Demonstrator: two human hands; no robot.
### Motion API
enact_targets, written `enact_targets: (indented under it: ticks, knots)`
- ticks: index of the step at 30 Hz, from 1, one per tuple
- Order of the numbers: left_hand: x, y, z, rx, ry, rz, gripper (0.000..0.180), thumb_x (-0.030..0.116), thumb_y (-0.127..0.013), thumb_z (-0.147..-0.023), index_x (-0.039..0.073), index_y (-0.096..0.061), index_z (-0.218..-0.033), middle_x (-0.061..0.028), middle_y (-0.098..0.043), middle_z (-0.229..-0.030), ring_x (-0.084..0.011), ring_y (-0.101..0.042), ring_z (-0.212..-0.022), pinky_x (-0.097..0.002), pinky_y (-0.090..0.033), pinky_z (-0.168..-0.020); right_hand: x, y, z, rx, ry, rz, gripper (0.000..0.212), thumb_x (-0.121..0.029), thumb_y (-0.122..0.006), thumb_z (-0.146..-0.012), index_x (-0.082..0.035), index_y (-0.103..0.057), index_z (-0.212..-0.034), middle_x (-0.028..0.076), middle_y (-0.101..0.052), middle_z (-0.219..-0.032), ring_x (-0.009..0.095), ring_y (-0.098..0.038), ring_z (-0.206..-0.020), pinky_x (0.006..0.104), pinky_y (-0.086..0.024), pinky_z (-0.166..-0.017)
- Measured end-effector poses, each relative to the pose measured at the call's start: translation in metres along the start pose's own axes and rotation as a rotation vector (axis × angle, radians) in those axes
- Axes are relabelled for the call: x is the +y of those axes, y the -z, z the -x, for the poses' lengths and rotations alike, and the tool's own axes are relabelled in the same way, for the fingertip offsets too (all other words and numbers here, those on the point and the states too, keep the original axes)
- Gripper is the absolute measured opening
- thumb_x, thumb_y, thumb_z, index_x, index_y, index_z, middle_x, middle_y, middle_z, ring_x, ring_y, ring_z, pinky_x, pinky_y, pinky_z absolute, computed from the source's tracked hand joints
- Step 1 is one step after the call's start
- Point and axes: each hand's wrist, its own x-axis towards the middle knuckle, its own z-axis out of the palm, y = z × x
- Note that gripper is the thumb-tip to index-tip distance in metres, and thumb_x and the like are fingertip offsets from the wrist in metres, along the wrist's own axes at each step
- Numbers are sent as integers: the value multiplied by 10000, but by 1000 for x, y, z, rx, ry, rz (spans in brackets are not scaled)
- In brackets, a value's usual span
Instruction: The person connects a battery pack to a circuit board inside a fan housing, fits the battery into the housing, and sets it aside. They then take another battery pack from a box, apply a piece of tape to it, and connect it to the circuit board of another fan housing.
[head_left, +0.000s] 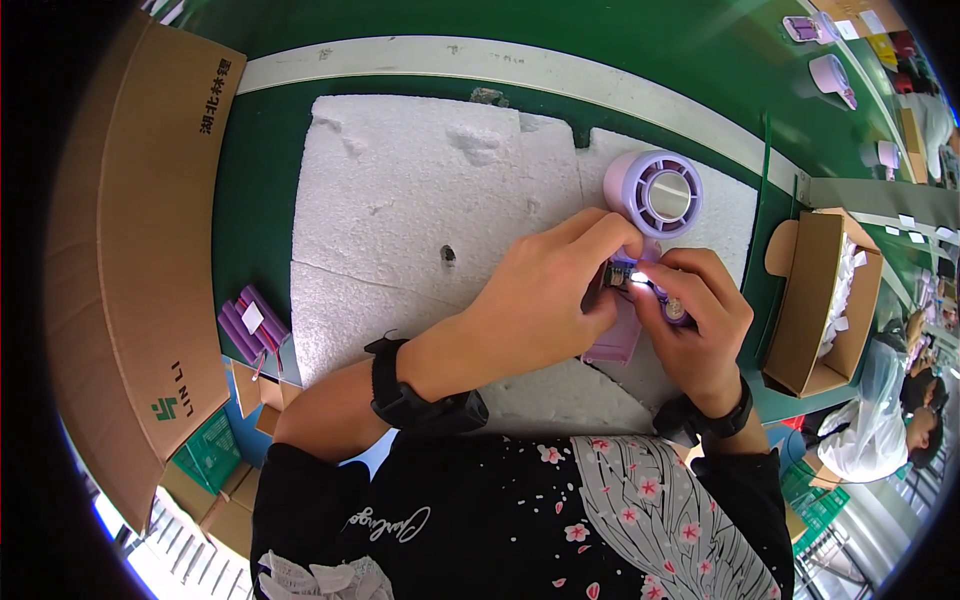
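A lavender handheld fan lies on white foam, its round head (622,195) pointing away from me and its open pink handle (612,346) toward me. Above the handle, my left hand (548,290) is closed, pinching a small circuit board (616,275) from the left. A bright white light glows on the board. My right hand (703,325) is closed too, thumb and forefinger at the board's lit end. A purple cylindrical cell (676,310) shows by the right fingers. My fingers hide part of the board and the handle's inside.
White foam slabs (390,220) cover the green bench before me. Purple battery packs (252,322) with wires lie at the left. A tall cardboard box (150,230) stands far left; an open carton (812,300) is at right. More fans (830,75) lie far right. A person (868,430) sits beyond.
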Motion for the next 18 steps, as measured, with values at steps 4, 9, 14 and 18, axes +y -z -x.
enact_targets:
  ticks: [4,9,14,18]
  knots:
    - [-1,0,1,23,7,13,319,-20,-677,-735,67,-537,-1008,-67,-574,-832,-182,-605,-655,-302,-487,-587,-3,-3,0,18,-6,37,307,50,-785,-670,-19,-695,-955,116,-640,-888,231,-638,-735,284,-513,-631]
    - [-1,0,2,22,29,19,324,-21,-677,-734,69,-532,-1009,-67,-570,-818,-178,-601,-646,-302,-483,-578,-2,-4,-1,51,18,24,285,49,-784,-678,-22,-685,-935,107,-625,-884,222,-633,-707,290,-507,-576]
    - [-2,-1,2,21,28,15,323,-18,-680,-735,70,-531,-1008,-68,-566,-796,-174,-597,-639,-298,-478,-571,-1,-4,0,66,24,32,256,45,-784,-692,-17,-687,-921,107,-625,-883,213,-634,-702,285,-507,-571]
    - [0,2,2,0,32,52,312,-11,-680,-752,63,-539,-1020,-75,-589,-811,-178,-611,-658,-293,-481,-577,-3,-4,0,54,2,41,241,45,-783,-697,-11,-689,-912,112,-628,-890,210,-633,-708,279,-503,-586]
